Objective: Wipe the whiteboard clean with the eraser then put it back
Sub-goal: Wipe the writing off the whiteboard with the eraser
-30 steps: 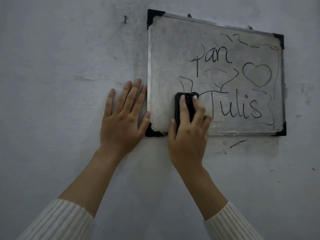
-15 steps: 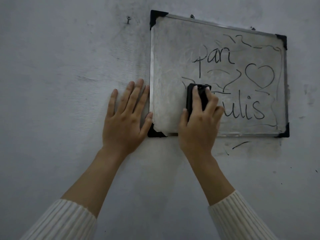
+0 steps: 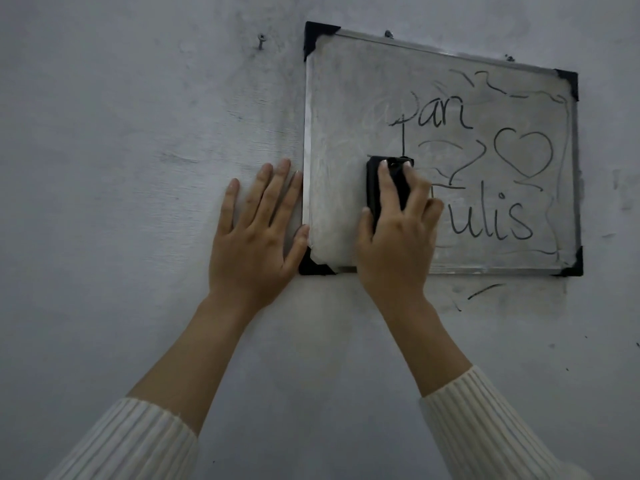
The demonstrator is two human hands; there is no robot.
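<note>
My right hand (image 3: pixel 394 251) grips the black eraser (image 3: pixel 373 188), upright on the whiteboard (image 3: pixel 339 133); the marker writing (image 3: pixel 491 226) lies to its right. My left hand (image 3: pixel 252 237) presses flat on the wall (image 3: pixel 138 168).

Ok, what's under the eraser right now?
The whiteboard; the right hand grips the eraser against it. Any ink beneath is covered; a vertical stroke meets its top edge.
</note>
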